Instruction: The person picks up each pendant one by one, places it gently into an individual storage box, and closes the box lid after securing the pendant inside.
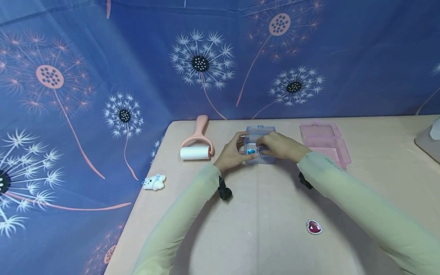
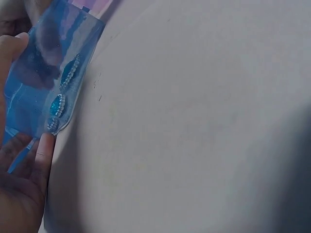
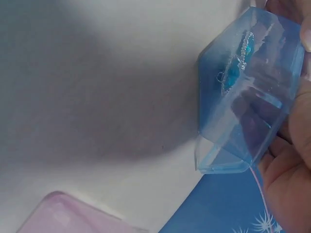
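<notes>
A clear blue plastic box [image 1: 260,159] stands on the table with its lid raised at the back. My left hand [image 1: 229,154] grips its left side, the thumb at the front and the fingers round the back. Inside, toward the front left, lies a blue gem [image 1: 251,151] with a beaded rim; a second blue gem [image 2: 71,72] shows through the box wall in the left wrist view. My right hand [image 1: 280,146] dips its bent fingers into the box from the right. Whether those fingertips pinch anything is hidden.
An open pink box [image 1: 324,143] stands to the right. On the left are a lint roller [image 1: 195,152] and a small white bear figure [image 1: 154,182]. A red heart gem [image 1: 314,227] lies near the front, and a container [image 1: 429,139] stands at the right edge.
</notes>
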A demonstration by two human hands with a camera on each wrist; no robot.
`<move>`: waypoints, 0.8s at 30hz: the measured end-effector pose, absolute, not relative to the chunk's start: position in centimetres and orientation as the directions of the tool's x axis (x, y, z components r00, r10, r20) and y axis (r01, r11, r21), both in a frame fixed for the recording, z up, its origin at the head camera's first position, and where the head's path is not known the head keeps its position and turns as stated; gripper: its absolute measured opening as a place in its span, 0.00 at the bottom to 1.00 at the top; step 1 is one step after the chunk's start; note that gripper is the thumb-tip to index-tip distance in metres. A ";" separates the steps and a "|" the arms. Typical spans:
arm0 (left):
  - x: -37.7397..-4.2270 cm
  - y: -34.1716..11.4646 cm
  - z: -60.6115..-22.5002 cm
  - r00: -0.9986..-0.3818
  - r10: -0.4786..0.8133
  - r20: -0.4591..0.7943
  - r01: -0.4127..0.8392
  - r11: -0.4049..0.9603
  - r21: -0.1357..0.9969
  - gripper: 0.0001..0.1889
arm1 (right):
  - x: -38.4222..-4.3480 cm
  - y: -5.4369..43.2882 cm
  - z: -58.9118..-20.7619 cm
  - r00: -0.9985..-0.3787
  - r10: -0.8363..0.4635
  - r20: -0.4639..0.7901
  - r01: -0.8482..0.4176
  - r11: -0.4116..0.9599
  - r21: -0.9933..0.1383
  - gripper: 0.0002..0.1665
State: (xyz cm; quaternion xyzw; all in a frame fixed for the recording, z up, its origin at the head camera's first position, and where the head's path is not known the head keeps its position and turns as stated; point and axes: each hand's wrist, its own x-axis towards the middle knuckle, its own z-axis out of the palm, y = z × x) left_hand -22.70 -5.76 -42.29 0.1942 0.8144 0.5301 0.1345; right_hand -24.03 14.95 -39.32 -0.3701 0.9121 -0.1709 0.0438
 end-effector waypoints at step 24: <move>-22.4 -2.7 -39.8 -0.878 0.420 0.228 0.428 0.477 0.768 0.47 | -9.7 27.8 -36.4 -0.727 -0.484 0.486 -0.646 0.722 -0.247 0.26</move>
